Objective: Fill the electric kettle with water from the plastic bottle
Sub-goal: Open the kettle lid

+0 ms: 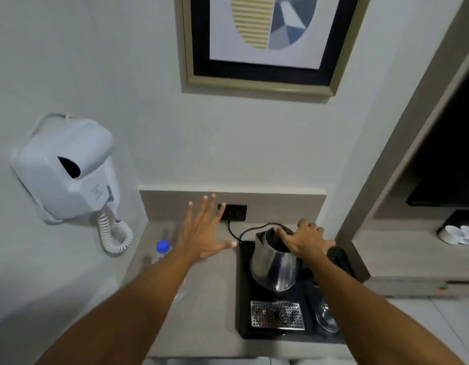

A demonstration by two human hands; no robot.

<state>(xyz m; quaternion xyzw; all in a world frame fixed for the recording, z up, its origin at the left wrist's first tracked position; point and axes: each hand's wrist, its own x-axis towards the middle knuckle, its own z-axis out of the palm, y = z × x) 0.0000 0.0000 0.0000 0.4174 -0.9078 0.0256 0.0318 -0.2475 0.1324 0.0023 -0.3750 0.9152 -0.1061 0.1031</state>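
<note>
Here the steel kettle (pixel 274 264) stands on a black tray (pixel 244 299) on the counter (pixel 209 299), its cord running to a wall socket (pixel 232 212). The right hand (pixel 306 239) rests on the kettle's black lid, fingers curled over it. The left hand (pixel 204 230) hovers flat, fingers spread, holding nothing. The blue-capped bottle (pixel 162 250) stands near the counter's left edge, partly hidden by the left forearm.

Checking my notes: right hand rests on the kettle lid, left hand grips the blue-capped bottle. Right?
Not quite. In the head view the left hand is open with fingers spread, above the counter, not gripping the blue-capped bottle. The right hand does rest on the kettle lid.
</note>
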